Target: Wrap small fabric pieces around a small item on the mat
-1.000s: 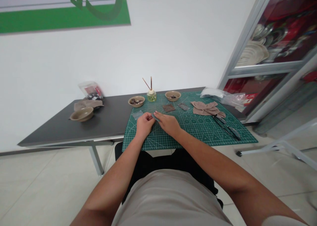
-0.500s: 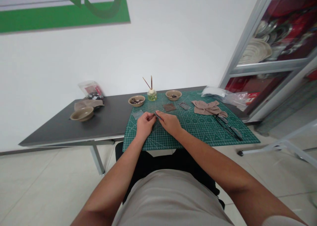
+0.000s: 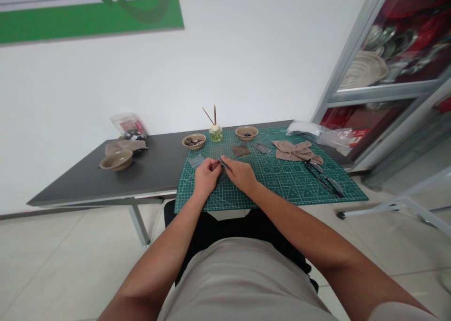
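left hand [image 3: 207, 176]: fingers curled, grasping one end of small grey flat strip [image 3: 222, 161] | right hand [image 3: 241, 174]: fingertips pinching its other end, steadying it | strip: held up between both hands, over left part of green gridded cutting mat [image 3: 282, 189] | tan crumpled cloth [image 3: 292, 151]: on mat's far right, away from hands

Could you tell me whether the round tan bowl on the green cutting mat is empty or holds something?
It holds something: small dark pieces lie in the middle of the round tan bowl, though they are too small to identify.
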`<state>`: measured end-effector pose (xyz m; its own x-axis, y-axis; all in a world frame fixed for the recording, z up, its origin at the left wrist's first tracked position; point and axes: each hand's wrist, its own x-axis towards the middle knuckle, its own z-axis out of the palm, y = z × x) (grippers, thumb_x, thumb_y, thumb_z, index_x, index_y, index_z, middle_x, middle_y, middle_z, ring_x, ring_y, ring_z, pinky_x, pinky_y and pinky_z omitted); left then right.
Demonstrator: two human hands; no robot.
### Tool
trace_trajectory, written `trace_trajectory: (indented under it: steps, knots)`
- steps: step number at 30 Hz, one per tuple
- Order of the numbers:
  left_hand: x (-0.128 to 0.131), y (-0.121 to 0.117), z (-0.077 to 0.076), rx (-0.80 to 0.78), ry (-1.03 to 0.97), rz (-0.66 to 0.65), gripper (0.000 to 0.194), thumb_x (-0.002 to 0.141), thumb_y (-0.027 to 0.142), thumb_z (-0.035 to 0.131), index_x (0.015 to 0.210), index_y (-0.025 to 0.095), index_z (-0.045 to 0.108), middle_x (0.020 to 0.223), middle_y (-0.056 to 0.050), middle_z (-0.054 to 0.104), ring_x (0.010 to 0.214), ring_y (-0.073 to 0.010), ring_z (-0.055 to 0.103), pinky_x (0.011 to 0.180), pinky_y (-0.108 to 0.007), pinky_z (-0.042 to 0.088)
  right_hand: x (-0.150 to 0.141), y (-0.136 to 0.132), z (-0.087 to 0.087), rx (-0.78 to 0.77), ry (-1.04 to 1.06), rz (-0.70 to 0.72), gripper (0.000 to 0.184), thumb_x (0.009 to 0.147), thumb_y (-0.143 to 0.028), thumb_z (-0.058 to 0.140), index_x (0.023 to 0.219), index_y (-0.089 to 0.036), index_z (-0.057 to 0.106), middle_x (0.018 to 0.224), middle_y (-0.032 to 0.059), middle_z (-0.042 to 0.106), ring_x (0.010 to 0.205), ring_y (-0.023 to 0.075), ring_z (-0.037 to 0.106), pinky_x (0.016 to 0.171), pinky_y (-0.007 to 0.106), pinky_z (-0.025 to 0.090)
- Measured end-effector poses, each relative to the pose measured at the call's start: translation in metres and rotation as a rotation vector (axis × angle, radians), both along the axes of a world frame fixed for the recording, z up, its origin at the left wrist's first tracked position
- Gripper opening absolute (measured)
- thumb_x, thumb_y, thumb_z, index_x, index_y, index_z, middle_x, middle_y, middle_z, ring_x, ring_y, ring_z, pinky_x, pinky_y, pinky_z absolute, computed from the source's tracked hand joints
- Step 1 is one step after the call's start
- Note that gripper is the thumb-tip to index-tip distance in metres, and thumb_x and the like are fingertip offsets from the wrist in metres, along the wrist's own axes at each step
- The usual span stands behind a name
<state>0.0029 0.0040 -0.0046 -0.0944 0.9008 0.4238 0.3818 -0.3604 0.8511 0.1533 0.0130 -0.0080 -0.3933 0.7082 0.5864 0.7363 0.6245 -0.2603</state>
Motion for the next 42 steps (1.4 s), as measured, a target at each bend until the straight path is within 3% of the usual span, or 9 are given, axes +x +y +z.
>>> trace_trajectory:
  steps: [6, 14, 18, 21, 24, 28, 32, 37, 42]
  knots:
    - [-0.001, 0.001, -0.003, 0.052, -0.017, 0.007, 0.01, 0.078, 0.026, 0.063, 0.074, 0.019, 0.057, 0.063, 0.005, 0.055, 0.057, -0.0104, 0.05, 0.058, -0.023, 0.039, 0.0, -0.002, 0.001, -0.01, -0.012, 0.03, 0.045, 0.09, -0.014, 0.051, 0.135, -0.017, 0.053, 0.133, 0.0081, 0.06, 0.113, 0.019, 0.064, 0.096, 0.03, 0.052]
    - [0.002, 0.003, -0.003, 0.119, -0.254, -0.06, 0.02, 0.08, 0.031, 0.066, 0.096, 0.021, 0.059, 0.068, 0.002, 0.063, 0.061, -0.013, 0.06, 0.062, -0.026, 0.048, 0.002, 0.002, 0.002, -0.059, 0.131, -0.081, 0.039, 0.094, -0.02, 0.044, 0.13, -0.02, 0.058, 0.122, 0.0065, 0.068, 0.103, 0.0199, 0.068, 0.09, 0.032, 0.053]
    - [0.002, 0.004, -0.003, 0.096, -0.227, -0.103, 0.019, 0.082, 0.032, 0.064, 0.097, 0.021, 0.063, 0.068, 0.002, 0.064, 0.059, -0.0122, 0.059, 0.061, -0.026, 0.049, 0.004, 0.003, 0.0, -0.041, 0.212, -0.123, 0.037, 0.096, -0.026, 0.043, 0.128, -0.02, 0.058, 0.116, 0.0059, 0.071, 0.096, 0.0197, 0.07, 0.085, 0.03, 0.053]
    - [0.001, 0.006, -0.005, 0.074, -0.249, -0.124, 0.022, 0.075, 0.028, 0.069, 0.095, 0.02, 0.064, 0.07, 0.002, 0.064, 0.062, -0.0123, 0.061, 0.065, -0.026, 0.049, 0.004, 0.003, -0.001, -0.036, 0.25, -0.14, 0.034, 0.096, -0.027, 0.043, 0.125, -0.02, 0.059, 0.112, 0.005, 0.072, 0.092, 0.0188, 0.071, 0.082, 0.029, 0.053]
    - [0.0, 0.006, -0.006, 0.016, -0.208, -0.159, 0.021, 0.075, 0.028, 0.068, 0.093, 0.019, 0.064, 0.072, 0.001, 0.067, 0.066, -0.0135, 0.063, 0.067, -0.027, 0.049, 0.003, 0.002, -0.002, -0.018, 0.251, -0.115, 0.033, 0.095, -0.025, 0.044, 0.125, -0.021, 0.059, 0.115, 0.0046, 0.071, 0.096, 0.0181, 0.07, 0.084, 0.028, 0.054]
    - [0.0, 0.001, 0.0, -0.031, -0.028, -0.079, 0.012, 0.078, 0.031, 0.064, 0.077, 0.019, 0.063, 0.062, 0.003, 0.062, 0.058, -0.0121, 0.057, 0.059, -0.024, 0.044, 0.005, 0.001, -0.003, 0.042, 0.176, 0.017, 0.034, 0.093, -0.018, 0.047, 0.123, -0.022, 0.061, 0.126, 0.0039, 0.066, 0.109, 0.0166, 0.066, 0.093, 0.03, 0.052]
    - [0.001, -0.002, 0.006, -0.013, 0.051, 0.014, 0.006, 0.075, 0.022, 0.061, 0.07, 0.019, 0.063, 0.059, 0.005, 0.059, 0.055, -0.0107, 0.052, 0.058, -0.023, 0.041, 0.006, 0.001, -0.004, 0.067, 0.077, 0.094, 0.035, 0.091, -0.016, 0.051, 0.123, -0.024, 0.063, 0.132, 0.0033, 0.061, 0.118, 0.0155, 0.061, 0.1, 0.031, 0.05]
    - [0.001, -0.002, 0.009, -0.045, -0.001, 0.051, 0.005, 0.069, 0.019, 0.064, 0.072, 0.017, 0.067, 0.058, 0.004, 0.061, 0.054, -0.011, 0.052, 0.055, -0.023, 0.04, 0.005, 0.001, -0.004, 0.067, -0.024, 0.123, 0.046, 0.087, -0.009, 0.053, 0.131, -0.022, 0.058, 0.14, 0.0046, 0.054, 0.124, 0.0164, 0.057, 0.103, 0.031, 0.048]
    - [0.002, -0.002, 0.007, -0.068, -0.142, 0.043, 0.007, 0.07, 0.024, 0.066, 0.069, 0.017, 0.064, 0.061, 0.002, 0.065, 0.056, -0.0117, 0.057, 0.057, -0.023, 0.044, 0.002, 0.001, -0.003, 0.045, -0.022, 0.054, 0.045, 0.089, -0.011, 0.05, 0.133, -0.02, 0.055, 0.137, 0.0058, 0.056, 0.12, 0.0174, 0.06, 0.098, 0.031, 0.052]
